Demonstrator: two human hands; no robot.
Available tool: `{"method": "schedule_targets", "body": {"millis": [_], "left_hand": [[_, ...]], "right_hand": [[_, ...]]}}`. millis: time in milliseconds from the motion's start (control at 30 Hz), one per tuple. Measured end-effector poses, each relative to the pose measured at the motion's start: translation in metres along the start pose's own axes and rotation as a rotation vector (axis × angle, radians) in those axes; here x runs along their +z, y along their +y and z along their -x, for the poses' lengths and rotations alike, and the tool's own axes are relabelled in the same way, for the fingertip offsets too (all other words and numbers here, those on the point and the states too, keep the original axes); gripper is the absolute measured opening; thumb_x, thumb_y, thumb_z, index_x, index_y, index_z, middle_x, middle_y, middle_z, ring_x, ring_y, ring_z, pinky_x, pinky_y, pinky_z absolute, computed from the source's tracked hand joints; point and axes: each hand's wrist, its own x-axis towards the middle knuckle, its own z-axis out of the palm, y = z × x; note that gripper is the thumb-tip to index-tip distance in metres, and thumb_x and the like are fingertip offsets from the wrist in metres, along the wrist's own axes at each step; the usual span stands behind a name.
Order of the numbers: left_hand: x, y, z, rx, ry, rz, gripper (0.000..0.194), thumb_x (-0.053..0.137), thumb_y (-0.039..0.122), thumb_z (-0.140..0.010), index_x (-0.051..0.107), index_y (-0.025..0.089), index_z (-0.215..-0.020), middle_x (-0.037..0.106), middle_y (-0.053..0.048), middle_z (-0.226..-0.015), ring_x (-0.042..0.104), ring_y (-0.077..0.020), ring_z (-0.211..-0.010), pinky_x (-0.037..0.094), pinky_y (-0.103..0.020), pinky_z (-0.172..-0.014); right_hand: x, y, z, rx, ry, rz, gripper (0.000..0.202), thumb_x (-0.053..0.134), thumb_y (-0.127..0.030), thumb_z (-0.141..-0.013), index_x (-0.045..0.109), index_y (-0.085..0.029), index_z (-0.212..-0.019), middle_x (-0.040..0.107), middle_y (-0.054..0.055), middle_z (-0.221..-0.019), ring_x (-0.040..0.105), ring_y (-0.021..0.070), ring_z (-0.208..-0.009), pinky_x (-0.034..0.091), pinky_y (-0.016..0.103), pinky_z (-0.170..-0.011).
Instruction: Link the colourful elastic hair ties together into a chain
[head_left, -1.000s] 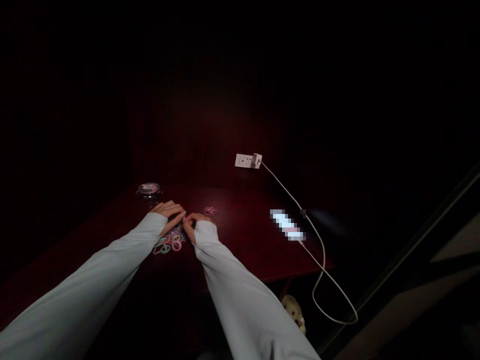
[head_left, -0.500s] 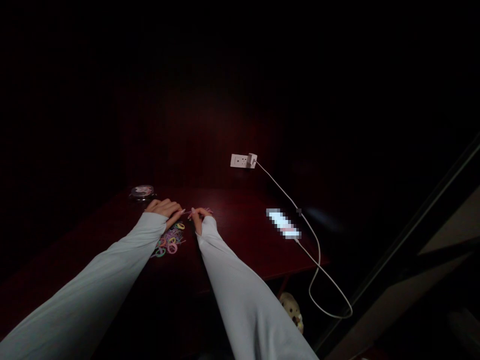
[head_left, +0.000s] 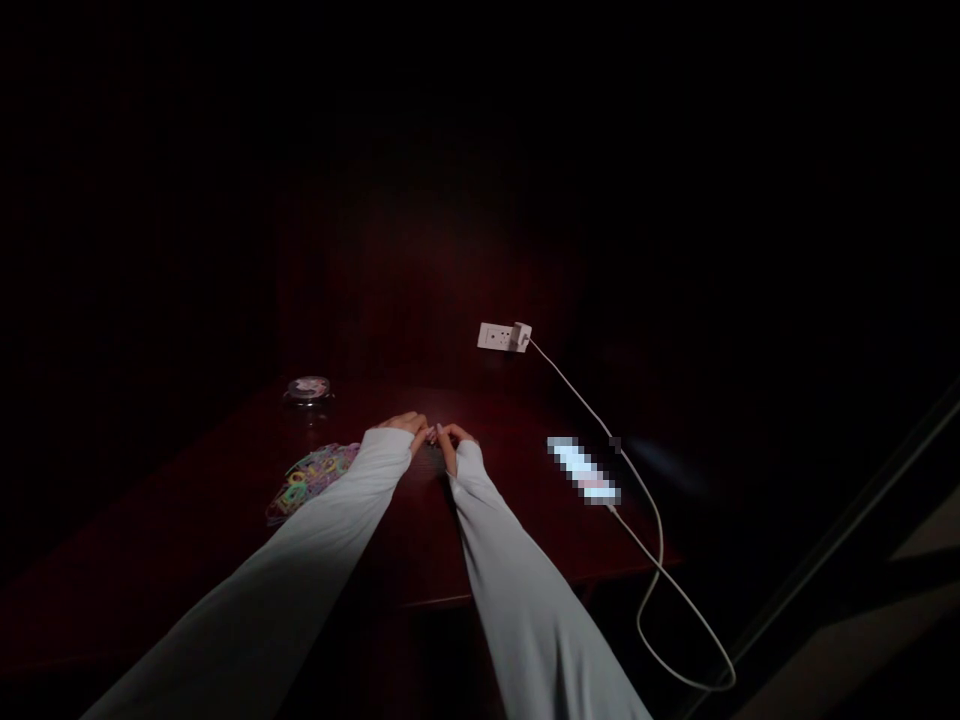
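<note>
My left hand (head_left: 409,424) is closed, its fingertips pinched close to those of my right hand (head_left: 454,437). Something small and pinkish shows between the two sets of fingertips, too dim and tiny to name. My right hand is also closed in a pinch. Left of my left sleeve, a pile of colorful elastic bands (head_left: 311,480) lies on the dark red table (head_left: 517,530), partly covered by that sleeve.
A round clear container (head_left: 308,390) stands at the back left. On the right lies a phone (head_left: 583,470) with a blurred screen, its white cable (head_left: 651,490) looping past the table edge up to a wall socket (head_left: 495,337).
Both hands have moved right, away from the pile, and their fingertips have come closer together. More of the band pile shows. The view has shifted a little.
</note>
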Motion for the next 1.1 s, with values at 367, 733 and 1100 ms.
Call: {"method": "schedule_targets", "body": {"millis": [367,733,1100], "left_hand": [[-0.011,-0.003,0.013,-0.026,-0.014,0.080,0.030,0.042,0.038,-0.107,0.068,0.024,-0.102,0.073,-0.005,-0.109,0.069,-0.0189,-0.096,0.042,-0.027,-0.070],[0.009,-0.002,0.006,-0.021,0.075,0.099,0.024,0.045,0.025,-0.101,0.068,0.023,-0.094,0.074,-0.008,-0.104,0.068,-0.0242,-0.103,0.045,-0.034,-0.086],[0.000,-0.001,0.018,0.024,0.075,0.105,0.026,0.041,0.030,-0.105,0.066,0.024,-0.099,0.075,-0.005,-0.102,0.066,-0.0220,-0.101,0.040,-0.035,-0.089]], "right_hand": [[-0.010,-0.005,0.003,-0.036,-0.017,0.002,0.057,0.051,-0.075,-0.088,0.064,-0.023,-0.067,0.069,0.003,-0.070,0.059,0.0180,-0.067,0.047,0.027,-0.067],[-0.008,0.006,-0.002,-0.016,-0.128,-0.016,0.056,0.058,-0.075,-0.087,0.073,-0.023,-0.071,0.073,0.001,-0.074,0.063,0.0178,-0.072,0.049,0.026,-0.070],[-0.007,0.001,0.002,0.047,-0.080,-0.060,0.056,0.059,-0.073,-0.086,0.063,-0.022,-0.063,0.069,0.001,-0.068,0.059,0.0162,-0.069,0.048,0.025,-0.068]]}}
